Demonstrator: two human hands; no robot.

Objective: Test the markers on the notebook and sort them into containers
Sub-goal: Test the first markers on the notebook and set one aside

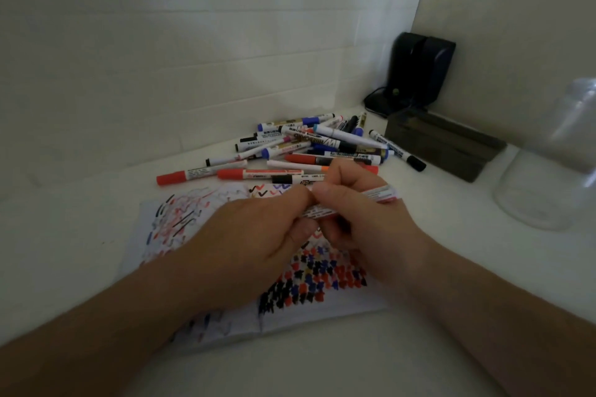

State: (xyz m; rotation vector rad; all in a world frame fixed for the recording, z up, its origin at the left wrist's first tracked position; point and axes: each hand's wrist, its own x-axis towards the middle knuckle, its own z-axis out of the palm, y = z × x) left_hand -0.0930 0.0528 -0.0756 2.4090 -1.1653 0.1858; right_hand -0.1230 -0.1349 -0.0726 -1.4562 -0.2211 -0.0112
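White tabletop (80,235) set in a corner of pale walls, dimly lit. Item one: your left hand (254,235) and right hand (358,219), brought together over the notebook (180,229), fingers curled on both. Item two: one marker (377,195), white-barrelled, gripped by both hands; its far end sticks out past your right thumb, pointing right, and its cap end is hidden between your fingers. Item three: the notebook, lying open directly under both hands, pages covered in red, blue and black test scribbles. Item four: a loose pile of markers (322,142), just beyond your fingertips, caps in red, blue and black. Item five: a dark rectangular container (451,148), beyond and to the right of your right hand. Item six: a clear jar (548,184), well right of your right hand. Item seven: a black device (416,71) in the far corner, behind the container.
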